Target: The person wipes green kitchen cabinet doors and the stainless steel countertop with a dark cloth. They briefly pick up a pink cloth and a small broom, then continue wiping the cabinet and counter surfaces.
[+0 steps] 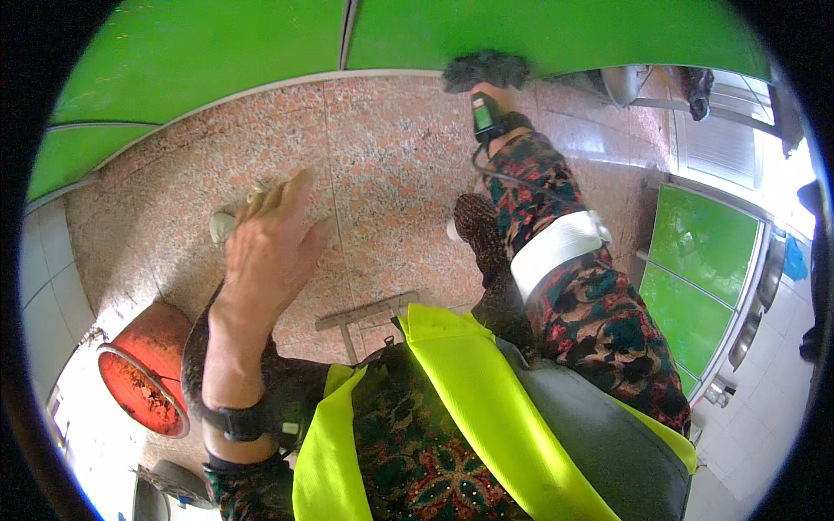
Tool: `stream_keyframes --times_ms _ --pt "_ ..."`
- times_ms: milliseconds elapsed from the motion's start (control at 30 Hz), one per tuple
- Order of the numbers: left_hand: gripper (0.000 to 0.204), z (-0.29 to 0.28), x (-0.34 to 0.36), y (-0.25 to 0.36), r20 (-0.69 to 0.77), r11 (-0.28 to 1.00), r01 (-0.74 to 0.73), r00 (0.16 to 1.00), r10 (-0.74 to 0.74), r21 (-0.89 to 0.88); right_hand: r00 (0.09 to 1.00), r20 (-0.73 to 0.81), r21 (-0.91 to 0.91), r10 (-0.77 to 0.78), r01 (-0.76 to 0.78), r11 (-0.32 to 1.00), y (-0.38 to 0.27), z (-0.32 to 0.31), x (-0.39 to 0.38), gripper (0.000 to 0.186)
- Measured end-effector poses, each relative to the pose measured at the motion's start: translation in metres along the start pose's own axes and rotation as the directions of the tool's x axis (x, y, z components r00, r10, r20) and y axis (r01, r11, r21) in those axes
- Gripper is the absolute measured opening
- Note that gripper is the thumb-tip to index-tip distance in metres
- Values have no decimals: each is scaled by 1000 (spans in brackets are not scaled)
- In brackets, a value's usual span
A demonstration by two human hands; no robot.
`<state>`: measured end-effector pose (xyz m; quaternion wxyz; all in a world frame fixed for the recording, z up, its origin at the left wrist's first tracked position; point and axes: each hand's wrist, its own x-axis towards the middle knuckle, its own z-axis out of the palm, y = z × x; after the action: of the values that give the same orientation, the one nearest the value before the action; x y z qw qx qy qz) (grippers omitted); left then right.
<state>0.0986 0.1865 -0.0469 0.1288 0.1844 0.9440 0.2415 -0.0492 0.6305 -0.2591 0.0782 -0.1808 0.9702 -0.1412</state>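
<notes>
My right hand [498, 97] reaches far forward, its fingers pressed onto a dark grey cloth [486, 69]. The cloth lies against the lower edge of a green glossy cabinet panel [556, 35], just above the speckled pink floor [382, 156]. A small black device is strapped at my right wrist, and a white band circles that sleeve. My left hand [274, 239] hangs in front of my left knee with fingers stretched and thumb apart, holding nothing. Its outline is slightly blurred.
A red bucket [143, 369] with brownish contents stands at my left. A T-shaped floor squeegee [369, 311] is close in front of my body. More green cabinet doors [699, 234] and metal pans [747, 339] are on the right. White tiles [52, 269] edge the left side.
</notes>
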Motion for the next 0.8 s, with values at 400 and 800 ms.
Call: stream_keyframes --times_ms 400,800 --pt "58 18 15 2 153 973 227 961 -229 27 575 271 -98 772 -781 616 161 95 -29 46" --pt "63 19 13 5 195 988 153 969 -155 26 668 271 -256 693 -644 721 86 121 76 55"
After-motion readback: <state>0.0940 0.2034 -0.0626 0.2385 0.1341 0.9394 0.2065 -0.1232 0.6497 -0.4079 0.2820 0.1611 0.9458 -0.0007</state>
